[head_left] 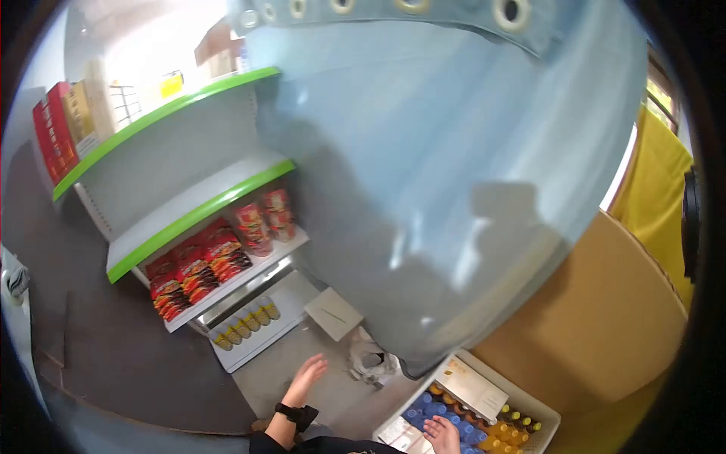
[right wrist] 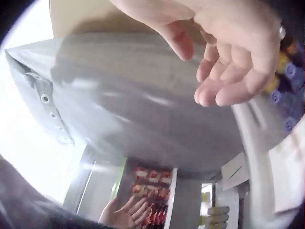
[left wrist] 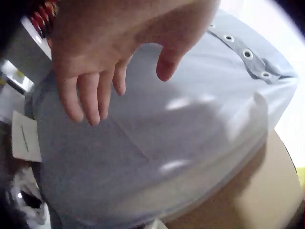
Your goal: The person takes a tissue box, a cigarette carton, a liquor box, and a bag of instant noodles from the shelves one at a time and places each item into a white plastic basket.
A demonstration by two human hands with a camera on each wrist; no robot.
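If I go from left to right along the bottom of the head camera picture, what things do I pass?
Yellow bottles on the low shelf → left hand → white bag → right hand → brown cardboard.

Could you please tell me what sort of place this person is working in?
Probably a small grocery shop: green-edged shelves carry red packets and yellow bottles, and a crate of capped drink bottles stands nearby.
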